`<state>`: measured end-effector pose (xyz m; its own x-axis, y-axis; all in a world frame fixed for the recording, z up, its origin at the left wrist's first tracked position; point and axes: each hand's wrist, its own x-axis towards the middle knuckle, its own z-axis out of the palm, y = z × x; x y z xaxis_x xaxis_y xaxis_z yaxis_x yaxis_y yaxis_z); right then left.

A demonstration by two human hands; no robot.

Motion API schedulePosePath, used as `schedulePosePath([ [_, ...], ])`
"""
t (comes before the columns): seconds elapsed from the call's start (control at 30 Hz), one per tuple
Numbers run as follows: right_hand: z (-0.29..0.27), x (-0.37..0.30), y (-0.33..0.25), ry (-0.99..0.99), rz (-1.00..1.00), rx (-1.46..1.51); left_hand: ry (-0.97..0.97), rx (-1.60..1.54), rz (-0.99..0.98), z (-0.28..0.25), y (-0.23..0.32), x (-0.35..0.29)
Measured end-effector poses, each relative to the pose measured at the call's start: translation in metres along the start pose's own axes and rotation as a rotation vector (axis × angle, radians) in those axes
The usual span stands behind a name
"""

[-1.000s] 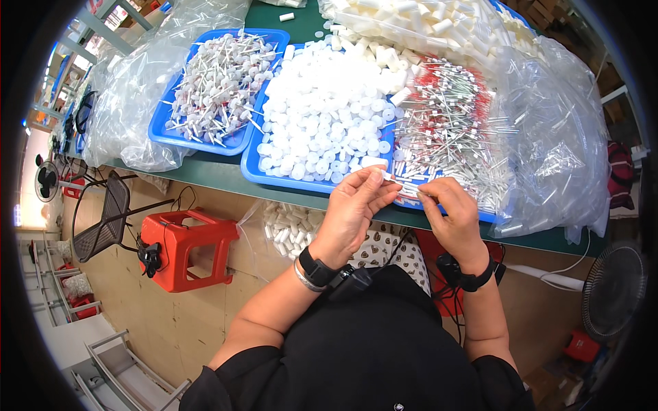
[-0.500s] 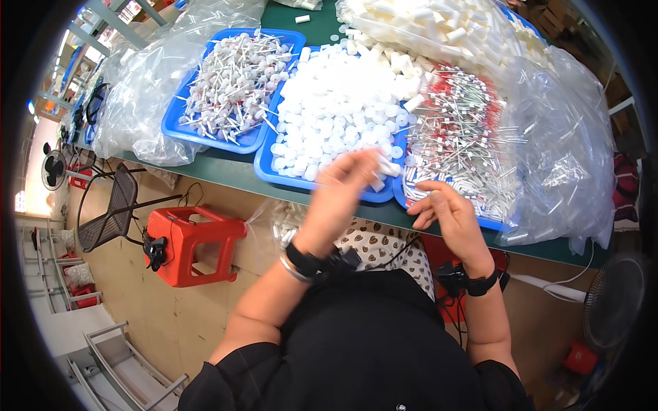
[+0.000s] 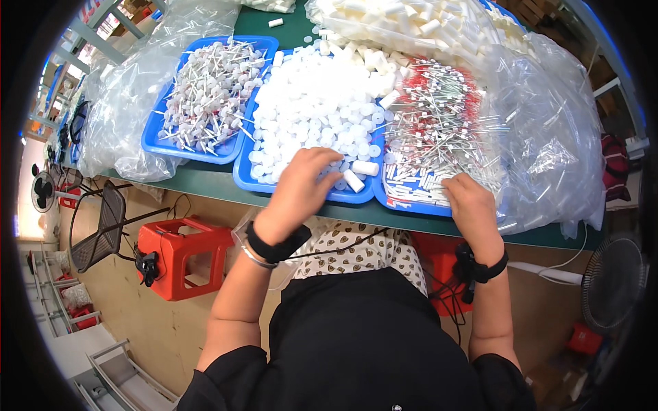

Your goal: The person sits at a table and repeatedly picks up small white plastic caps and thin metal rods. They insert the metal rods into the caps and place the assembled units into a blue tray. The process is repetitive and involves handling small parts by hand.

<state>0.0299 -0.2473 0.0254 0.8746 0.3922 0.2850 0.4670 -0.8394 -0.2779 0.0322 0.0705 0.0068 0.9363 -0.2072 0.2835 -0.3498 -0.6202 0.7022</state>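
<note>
My left hand (image 3: 303, 183) reaches into the middle blue tray (image 3: 274, 189), which is heaped with small translucent white plastic discs (image 3: 308, 123). Its thumb and fingers are curved and apart, touching the pile. Close to its fingertips lie two short white cylinders (image 3: 365, 168) at the tray's near side. Over the near part of the right blue tray (image 3: 411, 207), my right hand (image 3: 471, 203) has its fingertips pinched together among thin white-ended pins (image 3: 428, 179); what is between them is hidden. More metal pins with white heads and red tips (image 3: 445, 103) are piled behind.
On the left, another blue tray (image 3: 154, 145) holds pins with discs fitted on. Clear plastic bags (image 3: 541, 137) bulge at the right, and a bag of white cylinders (image 3: 425, 27) sits at the back. A red stool (image 3: 181, 264) and a fan (image 3: 615, 284) stand below the green table (image 3: 288, 205).
My left hand has moved left and down onto the discs, leaving the white cylinders beside it. My right hand has shifted right onto the pins, and its fingers have closed.
</note>
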Motion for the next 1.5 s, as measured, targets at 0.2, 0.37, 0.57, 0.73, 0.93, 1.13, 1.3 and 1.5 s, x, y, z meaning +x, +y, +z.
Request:
schedulePosePath([
  [0.2, 0.004, 0.003, 0.006, -0.08, -0.066, -0.144, -0.028, 0.189, 0.019, 0.008, 0.009, 0.006],
  [0.37, 0.003, 0.003, 0.005, 0.008, -0.093, -0.037, -0.029, 0.083, -0.065, 0.01, -0.005, 0.006],
  [0.57, 0.0, 0.002, -0.014, 0.182, 0.323, 0.821, 0.104, -0.099, -0.121, 0.004, -0.007, 0.009],
  [0.73, -0.001, 0.007, -0.023, 0.221, 0.468, 1.402, 0.124, -0.725, -0.443, 0.005, 0.012, 0.011],
  [0.93, 0.009, 0.002, -0.04, 0.173, 0.438, 1.649, -0.123, -1.621, -0.781, 0.044, 0.041, -0.01],
  [1.13, 0.01, 0.004, -0.05, 0.141, 0.439, 1.554, -0.155, -1.998, -0.792, 0.063, 0.053, -0.021],
  [1.3, 0.01, 0.004, -0.05, 0.155, 0.462, 1.59, -0.132, -2.028, -0.837, 0.064, 0.057, -0.019],
  [1.5, 0.014, 0.004, -0.051, 0.141, 0.443, 1.6, -0.108, -2.037, -0.856, 0.066, 0.061, -0.018],
])
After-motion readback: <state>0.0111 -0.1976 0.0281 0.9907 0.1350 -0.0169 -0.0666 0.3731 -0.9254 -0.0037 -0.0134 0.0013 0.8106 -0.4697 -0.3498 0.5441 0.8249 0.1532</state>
